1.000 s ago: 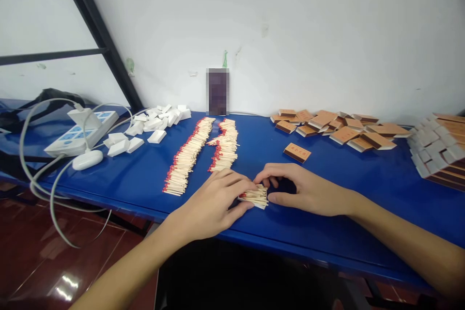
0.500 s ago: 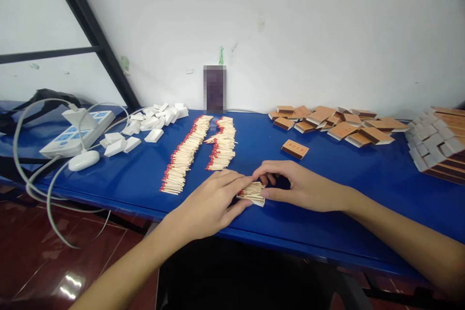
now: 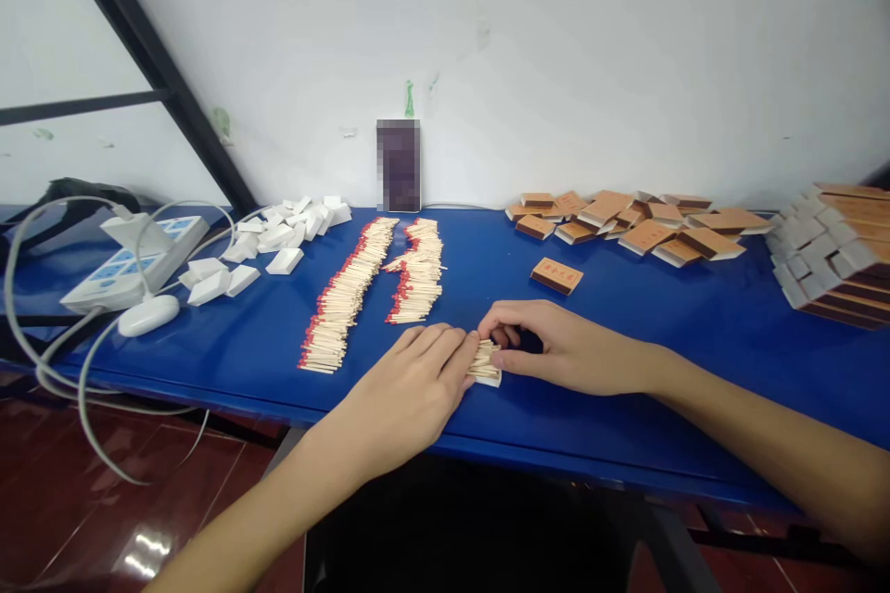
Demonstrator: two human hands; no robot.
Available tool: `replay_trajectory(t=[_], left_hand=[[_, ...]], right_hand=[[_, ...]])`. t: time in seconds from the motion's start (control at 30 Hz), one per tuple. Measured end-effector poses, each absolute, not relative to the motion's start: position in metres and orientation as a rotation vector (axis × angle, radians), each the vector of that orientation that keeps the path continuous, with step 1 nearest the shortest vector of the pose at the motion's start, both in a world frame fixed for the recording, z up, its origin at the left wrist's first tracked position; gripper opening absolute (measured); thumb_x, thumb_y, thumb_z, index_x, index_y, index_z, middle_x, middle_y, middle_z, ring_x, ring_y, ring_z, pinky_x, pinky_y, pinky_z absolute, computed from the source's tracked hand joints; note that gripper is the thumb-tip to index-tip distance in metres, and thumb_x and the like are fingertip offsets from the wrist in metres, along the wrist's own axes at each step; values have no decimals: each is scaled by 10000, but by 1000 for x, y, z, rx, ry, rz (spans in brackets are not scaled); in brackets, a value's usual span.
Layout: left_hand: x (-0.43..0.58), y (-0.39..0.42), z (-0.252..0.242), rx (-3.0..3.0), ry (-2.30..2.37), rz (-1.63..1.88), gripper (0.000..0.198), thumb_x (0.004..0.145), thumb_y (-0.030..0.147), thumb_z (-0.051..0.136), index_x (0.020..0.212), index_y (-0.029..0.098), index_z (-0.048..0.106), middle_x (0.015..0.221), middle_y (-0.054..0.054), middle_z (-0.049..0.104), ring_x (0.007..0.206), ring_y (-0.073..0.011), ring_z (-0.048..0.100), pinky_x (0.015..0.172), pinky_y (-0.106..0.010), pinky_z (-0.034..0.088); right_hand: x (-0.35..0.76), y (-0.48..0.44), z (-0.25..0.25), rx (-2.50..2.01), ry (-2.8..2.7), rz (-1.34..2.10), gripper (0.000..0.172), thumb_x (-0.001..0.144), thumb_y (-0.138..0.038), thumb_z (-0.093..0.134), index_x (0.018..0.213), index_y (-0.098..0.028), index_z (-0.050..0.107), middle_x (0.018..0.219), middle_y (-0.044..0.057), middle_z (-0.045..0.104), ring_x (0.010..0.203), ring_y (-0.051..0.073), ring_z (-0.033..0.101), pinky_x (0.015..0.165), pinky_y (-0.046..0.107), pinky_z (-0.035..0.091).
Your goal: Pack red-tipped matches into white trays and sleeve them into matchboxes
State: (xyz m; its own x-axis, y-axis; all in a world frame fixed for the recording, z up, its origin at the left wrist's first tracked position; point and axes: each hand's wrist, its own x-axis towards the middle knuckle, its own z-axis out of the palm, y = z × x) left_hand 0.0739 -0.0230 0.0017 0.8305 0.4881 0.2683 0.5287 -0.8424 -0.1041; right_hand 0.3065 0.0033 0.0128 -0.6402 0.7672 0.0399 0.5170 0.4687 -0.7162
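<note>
Tray of white cardboard filled with red-tipped wooden matches [image 3: 488,365]: lies near the front edge of the blue tabletop [image 3: 626,431], about midway along it, between both hands. Left hand [image 3: 410,394]: fingers straight and pressed together, tips resting on the matches. Right hand [image 3: 566,347]: thumb and forefinger pinching the tray's right end. Behind: two rows of loose matches [image 3: 348,292]; single orange matchbox sleeve [image 3: 556,276]; heap of orange sleeves [image 3: 626,227] along the back edge; pile of white empty trays [image 3: 285,230] toward the back-left corner.
</note>
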Motion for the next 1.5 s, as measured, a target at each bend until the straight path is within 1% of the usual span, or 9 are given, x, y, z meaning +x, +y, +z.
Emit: replay_trajectory(t=[0.13, 0.33, 0.47, 0.53, 0.67, 0.9, 1.13, 1.33, 1.5], left_hand=[[77, -25, 3, -2761, -792, -255, 417, 1067, 246, 310, 1398, 27, 438, 1178, -163, 612, 1096, -288, 583, 926, -436, 485], [81, -25, 9, -2637, -711, -79, 408, 1029, 138, 308, 1376, -3, 469, 1144, -176, 635, 1059, -305, 609, 914, -439, 479], [82, -24, 8, -2587, -661, -76, 450, 990, 56, 249, 1376, -28, 463, 1129, -195, 658, 1048, -305, 632, 880, -434, 500], [82, -24, 5, -2575, -653, -111, 440, 994, 53, 242, 1357, -26, 480, 1126, -202, 668, 1048, -304, 642, 853, -429, 511], [80, -24, -1, -2577, -638, -237, 386, 1028, 99, 285, 1325, -3, 510, 1135, -189, 681, 1042, -295, 659, 836, -412, 524], [78, -26, 1, -2669, -692, -251, 401, 1033, 96, 261, 1354, -5, 479, 1224, -216, 646, 1147, -318, 629, 897, -441, 525], [73, -20, -1, -2838, -747, -426, 349, 1052, 184, 351, 1346, 79, 508, 1207, -174, 649, 1123, -291, 631, 927, -462, 545], [72, -17, 4, -3011, -871, -591, 313, 1050, 277, 406, 1215, 114, 616, 1141, -113, 678, 1053, -227, 650, 946, -395, 559], [65, -10, 1, -3148, -1026, -787, 306, 999, 362, 545, 1227, 178, 630, 1173, -76, 680, 1068, -201, 644, 961, -347, 539]], right_hand=[[304, 3, 11, -1103, -2389, 914, 166, 899, -342, 591, 958, -187, 603, 822, 7, 555, 731, 151, 491, 649, 289, 412], [304, 0, 13, -1103, -2430, 804, 213, 852, -350, 650, 980, -191, 588, 840, 2, 544, 754, 156, 483, 684, 300, 409], [308, 2, 14, -1028, -2416, 884, 158, 939, -326, 533, 966, -189, 606, 835, 12, 549, 748, 158, 488, 688, 300, 414], [309, 3, 14, -996, -2394, 916, 210, 984, -300, 446, 957, -188, 621, 829, 17, 561, 750, 159, 498, 704, 303, 417], [311, 6, 14, -977, -2394, 950, 263, 1005, -317, 420, 1011, -188, 648, 878, 30, 599, 788, 168, 527, 741, 312, 425], [311, 7, 14, -1011, -2376, 1025, 264, 994, -359, 460, 1018, -183, 657, 847, 22, 581, 734, 154, 505, 669, 288, 417], [309, 7, 13, -1037, -2378, 1021, 246, 972, -376, 502, 1000, -187, 657, 840, 21, 579, 731, 153, 503, 654, 285, 417], [309, 5, 15, -1045, -2415, 963, 238, 984, -382, 492, 934, -191, 624, 823, 8, 570, 721, 144, 495, 652, 279, 400], [309, 4, 13, -1029, -2435, 904, 248, 997, -370, 464, 858, -196, 572, 798, -2, 553, 705, 141, 473, 653, 284, 382]])
